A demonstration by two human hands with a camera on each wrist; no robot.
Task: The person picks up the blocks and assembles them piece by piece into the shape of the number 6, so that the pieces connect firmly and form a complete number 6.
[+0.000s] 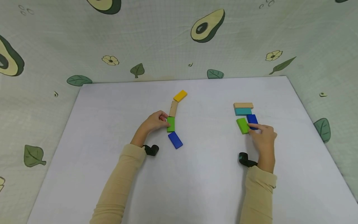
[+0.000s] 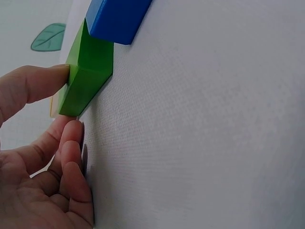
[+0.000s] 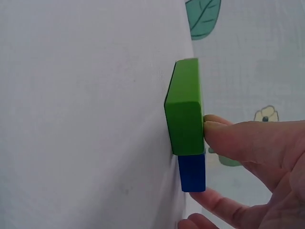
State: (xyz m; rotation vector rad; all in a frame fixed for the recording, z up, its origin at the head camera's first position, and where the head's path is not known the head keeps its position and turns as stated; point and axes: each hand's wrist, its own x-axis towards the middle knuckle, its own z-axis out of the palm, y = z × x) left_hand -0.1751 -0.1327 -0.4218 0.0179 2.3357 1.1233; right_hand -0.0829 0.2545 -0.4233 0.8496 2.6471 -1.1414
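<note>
In the head view my left hand (image 1: 157,120) reaches in from the left and pinches a green block (image 1: 171,124). Its thumb presses the block's face and a fingertip meets the end in the left wrist view. A tan block (image 1: 173,109) lies just beyond, and a blue block (image 1: 175,140) lies slanted at its near end. My right hand (image 1: 263,137) has thumb and index finger on another green block (image 1: 242,126), tilted beside a second blue block (image 1: 252,120). Behind the green one, that blue block shows partly in the right wrist view, with a finger along its underside there.
A yellow block (image 1: 180,95) lies slanted at the far end of the left row. On the right, a tan block (image 1: 243,105) and a teal block (image 1: 243,111) lie side by side, beyond the right hand. The white tabletop (image 1: 207,174) meets an avocado-print cloth (image 1: 167,40) at its back edge.
</note>
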